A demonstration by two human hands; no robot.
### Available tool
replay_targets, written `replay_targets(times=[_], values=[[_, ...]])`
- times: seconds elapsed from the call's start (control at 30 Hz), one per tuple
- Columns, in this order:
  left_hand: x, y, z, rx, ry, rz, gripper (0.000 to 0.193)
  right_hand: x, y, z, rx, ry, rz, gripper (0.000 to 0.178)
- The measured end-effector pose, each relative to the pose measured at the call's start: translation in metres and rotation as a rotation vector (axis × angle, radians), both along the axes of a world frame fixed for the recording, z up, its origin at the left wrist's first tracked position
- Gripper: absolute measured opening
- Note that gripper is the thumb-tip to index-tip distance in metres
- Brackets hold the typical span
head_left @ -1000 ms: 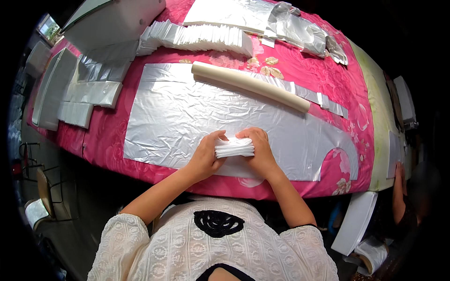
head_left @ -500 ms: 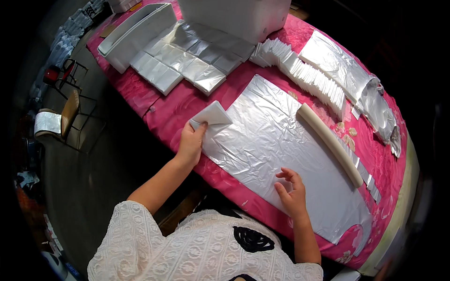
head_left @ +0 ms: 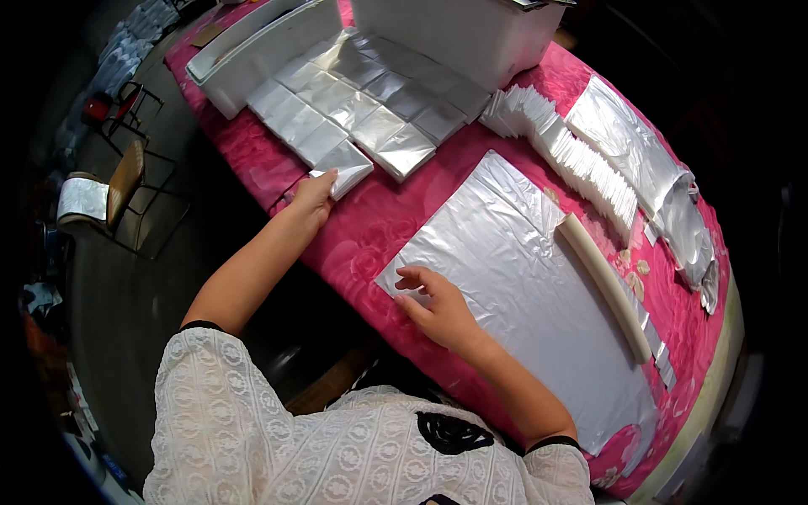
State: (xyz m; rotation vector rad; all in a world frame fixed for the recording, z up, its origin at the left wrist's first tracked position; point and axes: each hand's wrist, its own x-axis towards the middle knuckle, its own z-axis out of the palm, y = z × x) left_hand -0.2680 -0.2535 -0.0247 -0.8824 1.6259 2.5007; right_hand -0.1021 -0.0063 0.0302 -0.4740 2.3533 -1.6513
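Note:
My left hand (head_left: 315, 195) grips a small folded plastic packet (head_left: 347, 168), its silvery film wrinkled on top. The packet sits at the near end of the leftmost row of folded packets (head_left: 370, 93). My right hand (head_left: 433, 305), fingers curved and apart with nothing in them, hovers over the left corner of a stack of large flat plastic sheets (head_left: 505, 286). Across the right part of that stack lies a cream-coloured tube (head_left: 606, 290).
A long row of white folded slips (head_left: 581, 156) stands beside more silvery film (head_left: 631, 139). White foam boxes (head_left: 261, 55) line the far side of the pink flowered tablecloth (head_left: 358, 219). Chairs (head_left: 126, 189) stand on the floor at left.
My left hand has carried the packet leftward and away from me, from above the sheets to the end of the packet rows. My right hand has moved left over the sheets.

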Motion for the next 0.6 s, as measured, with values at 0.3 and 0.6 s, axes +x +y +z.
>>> replay_targets(times=[0.3,0.6], values=[[0.024,0.018,0.063,-0.063,-0.332,0.235,0.070,0.018,0.004,-0.008,0.016,-0.085,-0.012,0.034],[0.022,0.010,0.056,0.261,-0.186,-0.089,0.072,0.029,0.025,-0.006,-0.005,-0.025,-0.020,0.036]])
